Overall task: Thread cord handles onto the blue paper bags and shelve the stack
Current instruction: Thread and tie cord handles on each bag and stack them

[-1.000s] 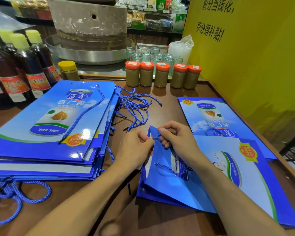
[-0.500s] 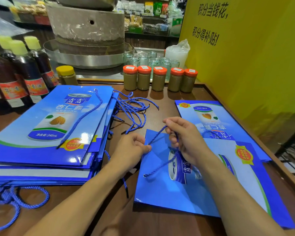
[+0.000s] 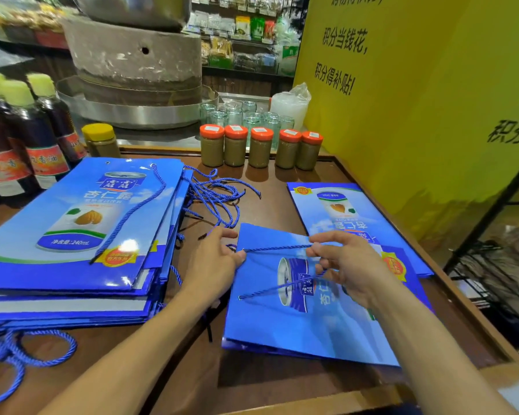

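Note:
A flat blue paper bag [image 3: 306,327] lies in front of me on the wooden table [image 3: 282,384]. A blue cord [image 3: 277,248] runs taut from a hole near the bag's upper left corner to my right hand [image 3: 346,265], which pinches it. The cord's other stretch slants down to a second hole lower on the bag. My left hand [image 3: 215,262] holds the bag's left edge at the hole, thumb on top. A tall stack of blue bags [image 3: 72,235] with one cord draped over it sits at the left. Loose blue cords [image 3: 216,196] lie between the stack and the jars.
Another blue bag [image 3: 336,211] lies at the right, partly under the one I work on. Orange-lidded jars [image 3: 258,148] line the table's back edge, dark bottles [image 3: 27,139] stand far left. A yellow wall panel [image 3: 417,100] borders the right. More cord loops [image 3: 18,351] hang at the near left.
My right hand has pulled the cord to the right, drawing it taut through the upper hole. The bag has gone from folded up to lying flat, and my left hand now pins its edge.

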